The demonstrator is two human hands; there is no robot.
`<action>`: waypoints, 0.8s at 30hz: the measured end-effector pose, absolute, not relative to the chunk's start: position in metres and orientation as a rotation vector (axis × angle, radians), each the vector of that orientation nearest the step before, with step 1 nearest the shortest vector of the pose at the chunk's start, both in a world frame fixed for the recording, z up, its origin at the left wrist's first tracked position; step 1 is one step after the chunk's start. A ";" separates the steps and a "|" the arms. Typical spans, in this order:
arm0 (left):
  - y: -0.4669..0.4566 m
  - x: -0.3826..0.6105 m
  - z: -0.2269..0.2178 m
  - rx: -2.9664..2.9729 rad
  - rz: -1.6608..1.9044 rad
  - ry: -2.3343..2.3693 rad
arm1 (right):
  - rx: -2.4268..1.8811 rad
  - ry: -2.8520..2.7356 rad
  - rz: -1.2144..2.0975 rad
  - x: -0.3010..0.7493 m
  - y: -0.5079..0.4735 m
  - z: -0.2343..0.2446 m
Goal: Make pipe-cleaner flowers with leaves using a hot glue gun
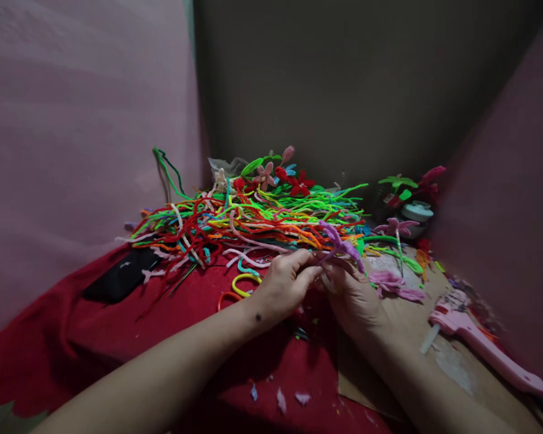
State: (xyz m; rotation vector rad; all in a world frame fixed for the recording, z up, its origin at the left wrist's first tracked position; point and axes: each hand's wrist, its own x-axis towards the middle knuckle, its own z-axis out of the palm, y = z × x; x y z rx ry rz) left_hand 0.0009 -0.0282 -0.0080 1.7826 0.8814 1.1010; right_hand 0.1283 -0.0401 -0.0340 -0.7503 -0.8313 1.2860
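Fingertips close together, my left hand (283, 283) and my right hand (350, 295) both pinch a purple pipe-cleaner flower (340, 244). Its fuzzy petals stick up above my fingers, while the part in the pinch is hidden. Just beyond my hands lies a heap of coloured pipe cleaners (253, 220). Scissors (245, 285) with yellow and orange handles rest beside my left hand, partly covered by it. To the right of my right hand are some folded pink-purple pipe-cleaner pieces (396, 285).
A pink glue gun (484, 343) lies on a cardboard sheet (366, 380) at right. A black phone (121, 277) rests on the red cloth (117, 337) at left. Finished pipe-cleaner flowers (301, 182) stand behind the heap. A white-lidded jar (417, 212) is at back right. Walls close both sides.
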 end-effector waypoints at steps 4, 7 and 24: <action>-0.028 0.000 -0.014 2.072 1.204 0.909 | -0.745 -0.918 1.223 0.130 -0.040 -0.039; -0.025 0.000 -0.013 1.934 1.169 0.901 | -0.779 -0.984 1.190 0.130 -0.041 -0.039; -0.020 -0.005 -0.007 0.996 0.718 0.508 | -0.682 -0.820 1.348 0.129 -0.042 -0.033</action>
